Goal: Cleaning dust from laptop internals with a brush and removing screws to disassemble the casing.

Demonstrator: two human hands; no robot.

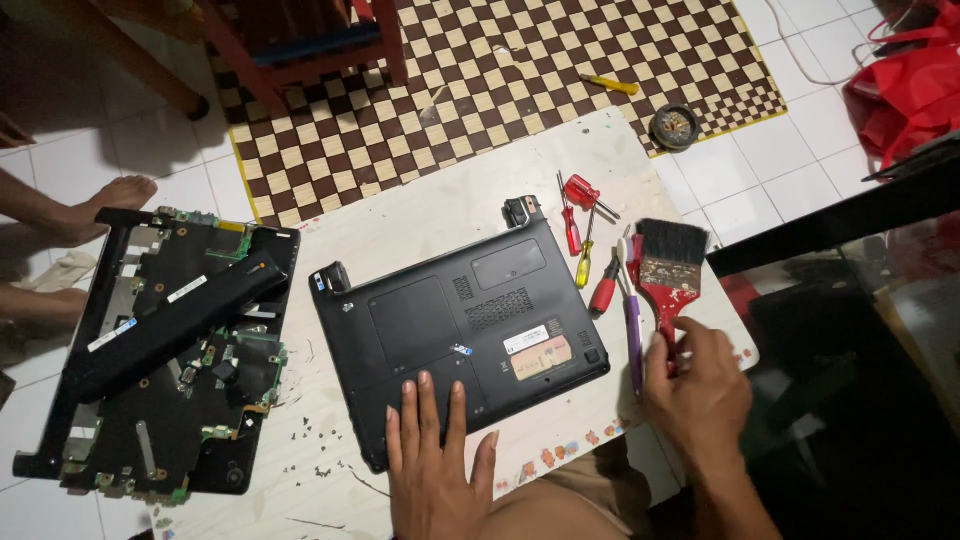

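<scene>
Left hand [435, 460] flat, fingers spread, on laptop [462, 320]; right hand [695, 385] gripping brush [668, 265] — bristles could scatter loose screws [310, 435] (small, unsecured).

on the board [420, 215], the laptop [455, 320] lies centre under the left hand [435, 465], the opened chassis [160, 350] to its left, screwdrivers [578, 225] and brush [668, 265] right, by the right hand [695, 390].

So there's a low white desk [420, 215] sitting on a white tiled floor [740, 170], with a checkered mat [480, 90] behind it. On the desk: a black laptop base [455, 320] flipped underside up, a stripped laptop chassis [160, 360] hanging off the left edge with a long black bar across it, loose screws [310, 430], red and yellow screwdrivers [580, 225], and a red-handled brush [668, 265].
</scene>
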